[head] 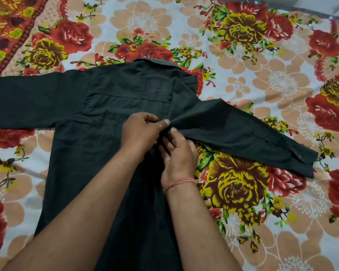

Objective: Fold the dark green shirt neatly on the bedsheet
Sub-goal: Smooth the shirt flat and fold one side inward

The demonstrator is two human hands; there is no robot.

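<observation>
Most of the view is filled by a flowered bedsheet (243, 90), and on it the dark green shirt (98, 122) lies back-up with its collar at the far side. One sleeve stretches flat off to the left; the other sleeve (249, 133) slants down to the right, its cuff button showing. Both hands meet at the shirt's middle: the left hand (140, 132) pinches a fold of cloth between thumb and fingers, and the right hand (179, 153), a thread band (179, 182) at its wrist, curls its fingers onto the same fold.
</observation>
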